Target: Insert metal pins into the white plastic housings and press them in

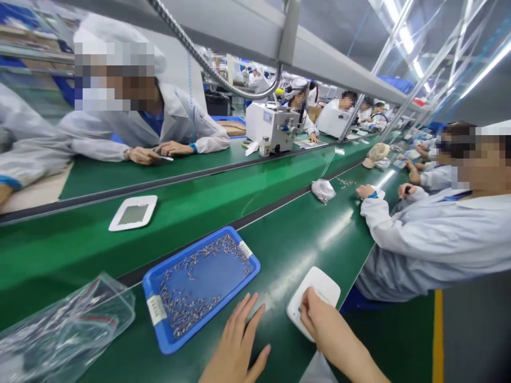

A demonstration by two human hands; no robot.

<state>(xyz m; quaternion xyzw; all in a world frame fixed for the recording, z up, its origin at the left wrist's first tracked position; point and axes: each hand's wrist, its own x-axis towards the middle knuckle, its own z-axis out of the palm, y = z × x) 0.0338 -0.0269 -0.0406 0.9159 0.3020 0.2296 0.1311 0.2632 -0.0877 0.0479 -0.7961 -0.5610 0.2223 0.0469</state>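
- Your left hand point(239, 335) is open, palm down and fingers spread, over the green tabletop point(279, 244); whether it rests on the surface is hard to tell.
- Your right hand point(319, 319) is over the white panel point(324, 280), thumb and fingers drawn together at its face; you hide the fingertips, so I cannot tell whether they grip anything.
- That panel lies beneath your right hand, near the table edge and to the right of your left hand.
- Just beyond your left fingertips and to their left sits the blue tray point(211, 274), with small metal parts point(191, 314) scattered thickly along its sides and a white label point(156, 310) on its near left end.
- Further left of your left hand lie clear plastic bags point(75, 330) with red seal strips.
- Below your right wrist there is a piece of clear plastic point(318, 369), partly out of frame.
- Well ahead of your left hand, past the tray, a white frame with a grey window point(133, 214) lies on the green strip.
- Ahead of your right hand rests a small plastic bag point(323, 190); to its right sits a co-worker in a white coat point(439, 234).
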